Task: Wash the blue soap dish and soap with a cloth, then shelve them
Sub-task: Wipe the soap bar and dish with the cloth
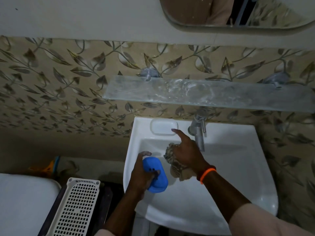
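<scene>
Nearest to the camera, the left hand (141, 178) holds the blue dish (156, 174) over the left part of the sink (221, 193), fingers closed around its underside, the thumb stretched out above it. Whether the soap is in the dish cannot be told; it shows its bottom side. Just beside it, the right hand (185, 154) grips the crumpled cloth (172, 160) with the lower fingers closed, while the forefinger points out toward the empty soap recess (163, 127) on the sink's back edge.

The dish is probably wet, so it could slip from the hand and fall into the basin, or past the left rim toward the basket (76, 206). The tap (198, 132) stands close to the right hand and could be knocked when this one moves.

Further back, the glass shelf (204, 93) hangs over the tap. Its surface looks free, but its front edge overhangs, so lifting straight up may hit it.
</scene>
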